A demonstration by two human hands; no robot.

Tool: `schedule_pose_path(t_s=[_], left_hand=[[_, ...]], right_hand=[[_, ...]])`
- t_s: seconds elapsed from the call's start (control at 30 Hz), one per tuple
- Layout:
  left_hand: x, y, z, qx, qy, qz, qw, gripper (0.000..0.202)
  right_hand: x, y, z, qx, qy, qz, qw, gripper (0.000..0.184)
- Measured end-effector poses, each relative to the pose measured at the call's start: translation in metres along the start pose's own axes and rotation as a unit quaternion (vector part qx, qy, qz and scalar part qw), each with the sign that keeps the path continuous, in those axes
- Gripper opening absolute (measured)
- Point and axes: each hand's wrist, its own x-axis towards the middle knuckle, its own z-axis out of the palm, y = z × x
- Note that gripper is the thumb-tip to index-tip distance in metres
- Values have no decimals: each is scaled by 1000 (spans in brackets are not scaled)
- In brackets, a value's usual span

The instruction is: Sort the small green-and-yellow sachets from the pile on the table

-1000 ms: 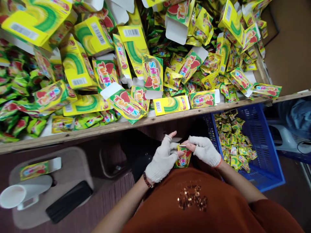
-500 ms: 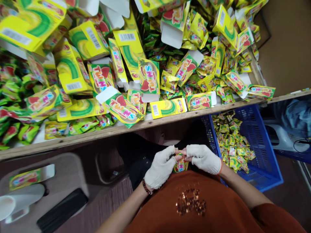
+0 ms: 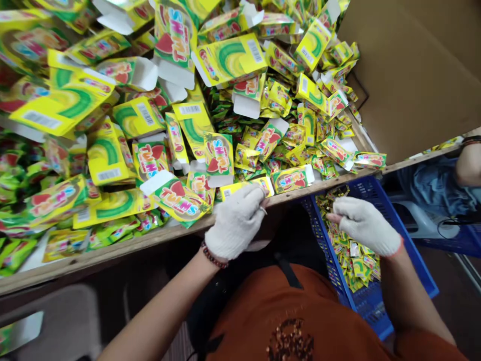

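Observation:
My left hand (image 3: 240, 218), in a white fingerless glove, is closed at the table's front edge. Its fingertips pinch the right end of a flat yellow candy box (image 3: 230, 190), which lies along that edge. To the right, my right hand (image 3: 363, 223), gloved the same way, hovers over a blue plastic basket (image 3: 408, 260). Its fingers are curled together, and whatever they may hold is hidden. Below it, small yellow-green candy packs (image 3: 361, 268) fill part of the basket. Beside my left hand lies a candy box with an open white flap (image 3: 178, 200).
A wooden-edged table (image 3: 124, 245) carries a heap of candy boxes (image 3: 112, 153) and wrapped candies (image 3: 246, 158). A brown cardboard panel (image 3: 417, 75) stands at the right. Another person's arm (image 3: 469, 163) shows at the right edge. A grey stool (image 3: 67, 321) stands lower left, with a box on it.
My hands have parted from the small candy pack they held together at my lap. The left reached forward to the box at the table edge; the right moved over the basket. The view shifted.

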Motion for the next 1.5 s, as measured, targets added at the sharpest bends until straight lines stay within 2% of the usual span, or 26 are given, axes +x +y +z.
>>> schedule_pose_path(t_s=[0.07, 0.13, 0.17, 0.27, 0.33, 0.4, 0.47, 0.57, 0.63, 0.7, 0.77, 0.83, 0.93, 1.0, 1.1, 1.2, 1.33, 1.5], left_hand=[[24, -2, 4, 96, -44, -7, 994, 18], [45, -2, 8, 193, -90, -19, 977, 18], [54, -2, 10, 231, -106, -26, 967, 18], [73, -6, 14, 293, -121, -39, 948, 24], [77, -12, 14, 300, -114, -35, 947, 26], [75, -20, 10, 278, -75, -22, 957, 23], [67, -26, 4, 216, 0, -19, 976, 21], [55, -28, -5, 56, 113, -84, 988, 23], [50, -25, -9, -41, 135, -149, 979, 25], [47, -22, -11, -95, 129, -193, 968, 24], [47, -21, -14, -116, 124, -211, 963, 24], [48, -22, -15, -118, 129, -212, 961, 23], [50, -26, -11, -127, 123, -185, 967, 26], [51, -28, -4, -129, 105, -133, 977, 35], [50, -25, 11, -64, 103, -18, 992, 36], [44, -15, 24, 16, 129, 69, 989, 35], [34, 4, 30, 32, 132, 123, 983, 29], [28, 13, 29, -3, 108, 122, 987, 20]], right_hand=[[26, 7, 8, -10, 87, 13, 996, 30], [55, 17, 16, -50, 160, 47, 985, 17], [69, 21, 19, -72, 171, 68, 980, 10], [99, 35, 22, -118, 140, 127, 975, 26], [105, 42, 21, -135, 124, 143, 973, 26], [101, 48, 21, -142, 148, 142, 969, 26], [91, 51, 22, -121, 213, 140, 959, 28], [79, 52, 27, -28, 302, 144, 942, 31], [77, 49, 29, 23, 288, 138, 947, 29], [82, 48, 27, 29, 227, 126, 965, 22], [89, 52, 20, 0, 174, 139, 975, 19], [97, 62, 11, -38, 175, 183, 967, 18], [105, 81, -5, -76, 265, 247, 929, 24], [110, 90, -14, -82, 289, 267, 916, 27], [119, 92, -18, -72, 212, 266, 938, 25], [131, 83, -11, -64, 153, 242, 956, 23], [141, 74, 1, -69, 166, 234, 955, 18], [129, 80, -2, -49, 201, 225, 952, 16]])
